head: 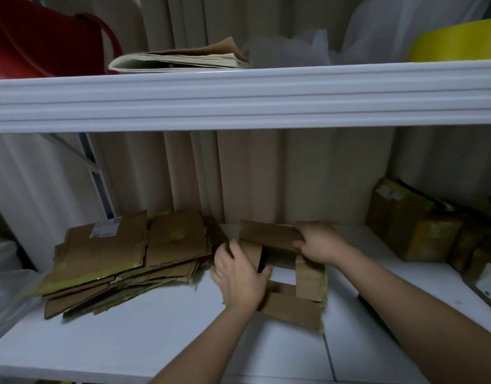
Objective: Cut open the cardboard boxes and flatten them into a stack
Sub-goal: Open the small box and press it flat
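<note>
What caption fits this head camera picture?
Two hands open a cardboard box beside a stack of flattened boxes.

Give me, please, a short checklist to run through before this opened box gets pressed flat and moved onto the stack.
1. Both hands on the box: ok. Left hand grips the near-left flap, right hand the far flap of the opened box.
2. Box emptied: ok, white shelf shows through its middle.
3. All seams cut: cannot tell.
4. Flattened stack ready on the left: ok, though ragged.
5. Knife safely put away: cannot tell, none visible.
6. More boxes waiting: ok, taped boxes on the right.
</note>
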